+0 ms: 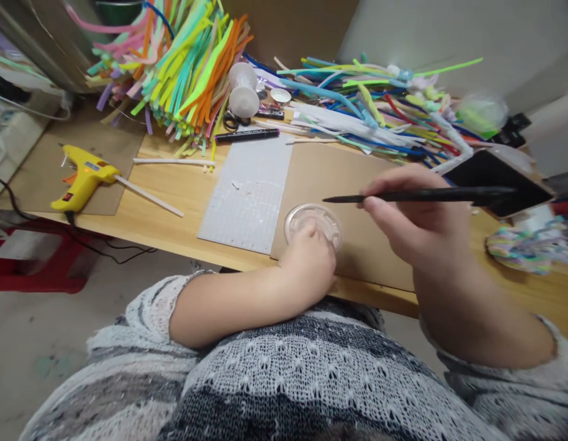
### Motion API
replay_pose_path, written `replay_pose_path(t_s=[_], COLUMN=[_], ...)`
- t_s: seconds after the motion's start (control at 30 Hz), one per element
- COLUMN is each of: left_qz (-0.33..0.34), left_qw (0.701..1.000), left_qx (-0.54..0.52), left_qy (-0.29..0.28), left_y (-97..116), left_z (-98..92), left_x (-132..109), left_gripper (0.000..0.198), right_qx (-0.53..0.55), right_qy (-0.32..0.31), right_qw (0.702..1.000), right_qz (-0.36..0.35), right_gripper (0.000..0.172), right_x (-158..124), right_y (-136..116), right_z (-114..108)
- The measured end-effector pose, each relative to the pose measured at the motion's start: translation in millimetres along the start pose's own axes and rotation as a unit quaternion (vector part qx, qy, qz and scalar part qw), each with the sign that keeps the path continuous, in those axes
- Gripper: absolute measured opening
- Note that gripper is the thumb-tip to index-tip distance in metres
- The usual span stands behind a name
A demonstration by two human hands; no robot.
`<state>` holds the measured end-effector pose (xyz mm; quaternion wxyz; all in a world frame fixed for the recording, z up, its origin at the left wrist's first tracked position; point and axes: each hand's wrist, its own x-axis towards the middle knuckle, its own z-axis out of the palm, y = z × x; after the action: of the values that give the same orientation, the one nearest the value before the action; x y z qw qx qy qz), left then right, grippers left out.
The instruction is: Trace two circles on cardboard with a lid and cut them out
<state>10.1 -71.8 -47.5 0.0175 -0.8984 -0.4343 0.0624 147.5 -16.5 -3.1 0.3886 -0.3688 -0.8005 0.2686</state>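
My left hand (310,257) is closed, its curled fingers pressing down on a clear round plastic lid (291,222). The lid lies flat on a brown cardboard sheet (357,168), and my fingers cover part of it. Above the sheet, to the right of the lid, my right hand (416,223) grips a black pen (426,195). Its thin tip points left, apart from both the lid and the cardboard. The right hand is slightly blurred.
A yellow hot glue gun (84,177) with a glue stick lies at left. Beside the cardboard is a grey board (251,190). Behind are bundled pipe cleaners (187,73), scissors (233,120), a black marker (247,135) and a white spool (244,92). A black panel (504,180) stands right.
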Motion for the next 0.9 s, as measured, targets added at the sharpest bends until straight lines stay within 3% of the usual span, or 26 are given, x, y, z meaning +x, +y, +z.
replay_pose_path(t_s=[0.17,0.37,0.63,0.9], left_qz=[-0.021,-0.029,-0.021,-0.039], left_qw=[0.998,0.994,0.997,0.997], left_qx=[0.025,0.046,0.004,0.015], left_qy=[-0.051,-0.092,-0.08,-0.062], left_y=[15,20,22,23], left_z=[-0.4,-2.6,7.8,6.6], left_x=[5,7,5,3], left_gripper=[0.066,0.074,0.077,0.05], right_qx=[-0.034,-0.042,0.005,0.006], right_qy=[-0.204,-0.34,-0.449,-0.501], right_qw=[0.975,0.933,0.885,0.855], right_qz=[-0.077,-0.11,-0.122,-0.135], right_gripper=[0.004,0.01,0.007,0.009], right_x=[35,48,53,54], right_y=[-5,-2,3,5], right_z=[21,40,52,58])
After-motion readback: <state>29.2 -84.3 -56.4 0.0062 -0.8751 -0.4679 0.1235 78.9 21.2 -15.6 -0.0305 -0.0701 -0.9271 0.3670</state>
